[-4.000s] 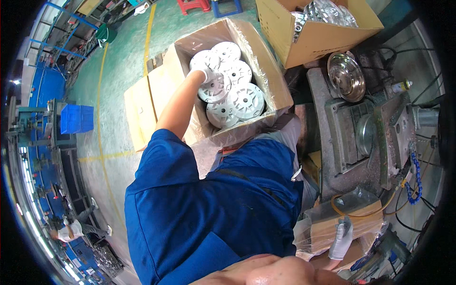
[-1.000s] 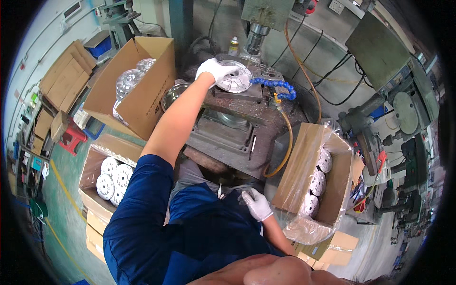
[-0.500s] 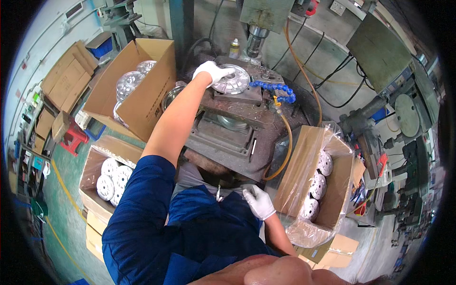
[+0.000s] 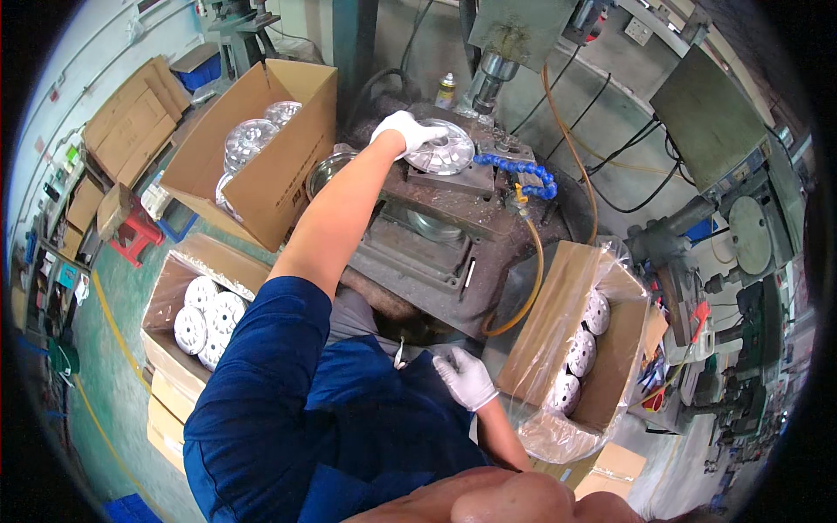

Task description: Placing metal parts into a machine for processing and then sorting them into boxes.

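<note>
At the far side of the press table, my gloved left hand (image 4: 405,134) grips the left rim of a shiny, round, ribbed metal disc (image 4: 446,155). The disc lies flat on a dark fixture block (image 4: 465,180), and the fingers under its edge are hidden. My right hand (image 4: 465,377), also in a white glove, rests in front of my waist. Its fingers are loosely apart and nothing shows in them. A jointed blue coolant hose (image 4: 516,165) reaches the disc's right side. Above and beyond the disc hangs the press spindle (image 4: 493,77).
Cardboard boxes with similar discs stand at the far left (image 4: 301,187), near left (image 4: 161,301) and right (image 4: 520,349). The right box has a plastic liner. A round metal bowl-like part (image 4: 323,174) sits by my left forearm. Behind the fixture stands a spray can (image 4: 445,91).
The whole view has shifted slightly, with the press table now further right. My left hand keeps its hold on the disc. My right hand stays by my waist.
</note>
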{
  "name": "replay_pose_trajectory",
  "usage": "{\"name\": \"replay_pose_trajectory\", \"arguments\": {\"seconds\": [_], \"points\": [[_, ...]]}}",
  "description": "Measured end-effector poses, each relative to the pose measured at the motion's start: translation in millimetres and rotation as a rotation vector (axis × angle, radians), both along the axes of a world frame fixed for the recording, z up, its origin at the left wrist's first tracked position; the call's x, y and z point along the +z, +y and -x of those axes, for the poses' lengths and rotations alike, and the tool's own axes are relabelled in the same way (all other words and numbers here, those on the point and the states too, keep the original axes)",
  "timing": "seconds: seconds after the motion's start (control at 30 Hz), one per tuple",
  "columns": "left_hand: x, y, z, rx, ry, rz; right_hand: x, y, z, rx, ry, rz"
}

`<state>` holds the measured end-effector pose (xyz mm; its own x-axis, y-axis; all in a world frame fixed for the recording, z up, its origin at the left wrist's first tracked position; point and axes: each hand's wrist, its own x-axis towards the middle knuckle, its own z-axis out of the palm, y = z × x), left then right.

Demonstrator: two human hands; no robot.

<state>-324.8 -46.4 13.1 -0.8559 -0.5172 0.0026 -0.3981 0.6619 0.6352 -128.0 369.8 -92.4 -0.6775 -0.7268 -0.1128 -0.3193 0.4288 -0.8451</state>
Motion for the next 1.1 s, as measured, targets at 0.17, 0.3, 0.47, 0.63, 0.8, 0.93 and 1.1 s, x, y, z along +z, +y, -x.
{"name": "replay_pose_trajectory", "arguments": {"seconds": [0.17,0.3,0.47,0.63,0.8,0.93,1.1], "points": [[1,2,-3,0.013,-0.014,-0.049,0,1,0,0.018,0.034,-0.076],[2,3,-4,0.018,0.002,0.01,-4,4,-2,-0.011,0.022,-0.121],[5,3,-1,0.036,-0.086,-0.005,0,-5,2,0.016,0.009,-0.044],[5,3,-1,0.023,-0.104,-0.021,7,-9,9,0.016,0.038,-0.01],[1,5,-4,0.039,0.015,0.02,4,-4,12,0.02,0.074,-0.034],[1,3,-2,0.02,-0.02,-0.011,-1,-2,8,0.018,0.059,-0.047],[0,2,-1,0.013,-0.001,0.004,1,0,7,0.028,0.069,-0.046]]}}
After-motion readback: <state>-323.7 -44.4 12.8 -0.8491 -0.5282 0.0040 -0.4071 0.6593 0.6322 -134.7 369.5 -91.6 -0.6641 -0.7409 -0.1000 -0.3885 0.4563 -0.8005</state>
